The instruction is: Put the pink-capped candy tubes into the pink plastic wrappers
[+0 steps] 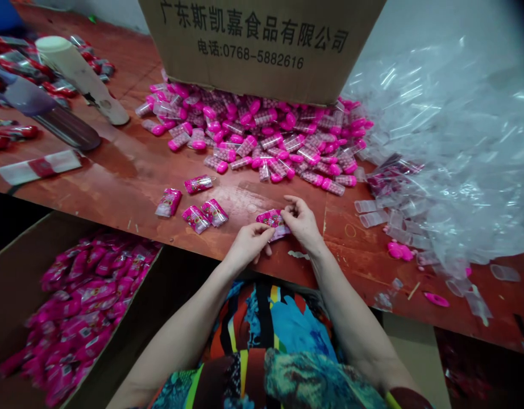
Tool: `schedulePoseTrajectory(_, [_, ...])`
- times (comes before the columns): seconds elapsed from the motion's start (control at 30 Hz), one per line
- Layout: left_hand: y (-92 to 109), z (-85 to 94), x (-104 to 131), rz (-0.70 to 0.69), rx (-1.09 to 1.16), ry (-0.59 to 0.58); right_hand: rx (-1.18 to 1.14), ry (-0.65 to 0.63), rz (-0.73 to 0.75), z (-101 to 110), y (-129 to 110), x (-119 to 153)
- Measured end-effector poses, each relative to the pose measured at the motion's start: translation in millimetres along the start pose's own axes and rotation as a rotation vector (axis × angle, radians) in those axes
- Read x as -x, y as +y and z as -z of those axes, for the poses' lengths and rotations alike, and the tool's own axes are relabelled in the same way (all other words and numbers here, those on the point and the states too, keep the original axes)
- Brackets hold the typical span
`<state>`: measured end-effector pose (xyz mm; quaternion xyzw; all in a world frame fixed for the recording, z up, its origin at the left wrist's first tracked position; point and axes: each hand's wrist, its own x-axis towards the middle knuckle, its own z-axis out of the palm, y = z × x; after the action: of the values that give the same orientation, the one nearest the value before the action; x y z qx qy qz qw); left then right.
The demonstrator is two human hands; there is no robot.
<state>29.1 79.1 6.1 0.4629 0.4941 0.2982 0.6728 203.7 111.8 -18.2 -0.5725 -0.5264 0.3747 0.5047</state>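
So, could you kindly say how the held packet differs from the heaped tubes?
The held packet has a printed pink wrapper; the heaped tubes show balls through clear walls. The left hand and right hand hold the held packet; the heaped tubes lie on the table. Both show bright pink.

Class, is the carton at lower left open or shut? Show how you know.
Open: no flap covers the carton's top, so the pink packets piled inside show.
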Motion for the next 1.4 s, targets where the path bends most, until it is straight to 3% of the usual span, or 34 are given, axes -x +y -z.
schedulePoseTrajectory(0.13, [6.6, 2.4, 1.3, -0.040, 0.038, 0.036, -0.117, 0.063, 0.038, 3.4, -5.9, 6.7])
schedulePoseTrajectory(0.3, [13.6, -2.6, -8.7, -0.186, 0.103, 0.133, -0.203, 0.005, 0.067, -3.9, -13.7, 14.5])
schedulePoseTrajectory(0.6, [16.2, -4.3, -5.6, -0.052, 0.262, 0.154, -0.183, -0.084, -0.123, -1.1, -16.7, 23.5])
schedulePoseTrajectory(0.83, [8.2, -7.9, -11.2, -0.026, 0.199, 0.179, -0.034, 0.042, -0.097, 0.1, -17.4, 25.9])
schedulePoseTrajectory(1.07, [19.7, -6.7, -4.7, -0.062, 0.290, 0.048, -0.181, 0.026, -0.064, -2.9, -24.8, 30.5])
schedulePoseTrajectory(1.23, [22.1, -11.3, -10.8, -0.076, 0.411, 0.087, -0.238, 0.003, -0.011, -13.1, -32.5, 31.3])
schedulePoseTrajectory(1.4, [26.4, -14.1, -14.7, -0.077, 0.459, 0.138, -0.105, 0.015, 0.057, -17.6, -30.4, 27.3])
